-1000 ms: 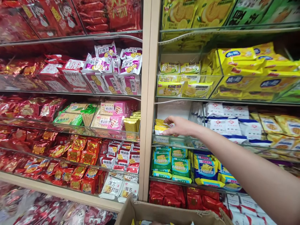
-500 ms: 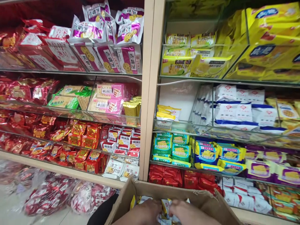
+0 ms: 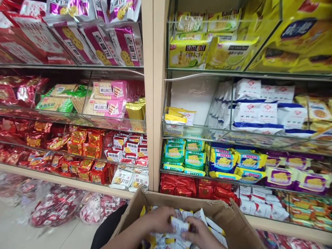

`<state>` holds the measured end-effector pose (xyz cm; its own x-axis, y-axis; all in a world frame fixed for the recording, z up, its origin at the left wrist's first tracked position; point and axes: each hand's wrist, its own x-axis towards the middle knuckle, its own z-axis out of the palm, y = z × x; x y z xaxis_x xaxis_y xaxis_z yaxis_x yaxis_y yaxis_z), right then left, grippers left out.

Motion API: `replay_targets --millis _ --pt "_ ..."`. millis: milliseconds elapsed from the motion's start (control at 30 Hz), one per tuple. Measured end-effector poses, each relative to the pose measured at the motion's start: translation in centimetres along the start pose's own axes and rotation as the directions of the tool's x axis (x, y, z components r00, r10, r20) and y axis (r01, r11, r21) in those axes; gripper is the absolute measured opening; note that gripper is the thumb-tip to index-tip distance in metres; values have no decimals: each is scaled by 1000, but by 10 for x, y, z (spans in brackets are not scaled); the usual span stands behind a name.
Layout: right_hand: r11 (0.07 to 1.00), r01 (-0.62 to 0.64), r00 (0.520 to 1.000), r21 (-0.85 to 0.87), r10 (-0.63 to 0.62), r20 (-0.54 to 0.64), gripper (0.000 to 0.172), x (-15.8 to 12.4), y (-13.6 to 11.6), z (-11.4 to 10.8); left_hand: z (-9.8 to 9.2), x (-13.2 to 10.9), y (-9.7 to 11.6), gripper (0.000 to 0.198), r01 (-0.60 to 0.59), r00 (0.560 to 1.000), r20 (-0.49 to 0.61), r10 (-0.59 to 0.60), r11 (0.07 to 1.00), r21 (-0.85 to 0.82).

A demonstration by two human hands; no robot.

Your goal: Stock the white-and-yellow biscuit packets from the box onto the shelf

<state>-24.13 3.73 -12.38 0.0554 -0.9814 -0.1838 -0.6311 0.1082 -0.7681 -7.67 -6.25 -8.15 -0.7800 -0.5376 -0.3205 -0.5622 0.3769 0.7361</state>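
Left hand [image 3: 158, 219]: at 6 o'clock in the view, down inside the cardboard box [image 3: 233, 224]; fingers curled over the top of a bundle of small packets [image 3: 178, 225], gripping it.
Right hand [image 3: 198, 235]: just to the 4 o'clock side of the left hand, fingers closed under the same bundle, so both hands clamp it between them.
Packets in hand: white and yellow wrappers, lifted a little above the loose ones that fill the box.
Change: a second ago the right arm was stretched up to the half-empty shelf bin [image 3: 192, 133], fingers on its short yellow stack [image 3: 177, 119]; half a second ago both hands had already dropped into the box. Now they have closed on a fresh handful.
Meaning: it looks like a restocking cycle, one load placed and the next one gathered.
Shelf bin: at 12 o'clock from the hands, well apart from them, with bare space behind the yellow stack.
Neighbours: white and blue packs [image 3: 255, 110] at 2 o'clock, green packs [image 3: 184, 157] directly below the bin.
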Motion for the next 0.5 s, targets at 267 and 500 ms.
replay_targets --millis 267,500 --pt "852 143 865 504 140 -482 31 1 -36 -34 15 3 38 43 -226 969 -230 86 684 -694" --pt "914 147 732 377 155 -663 34 0 -46 -35 25 -3 63 32 -354 886 -460 -50 568 -743"
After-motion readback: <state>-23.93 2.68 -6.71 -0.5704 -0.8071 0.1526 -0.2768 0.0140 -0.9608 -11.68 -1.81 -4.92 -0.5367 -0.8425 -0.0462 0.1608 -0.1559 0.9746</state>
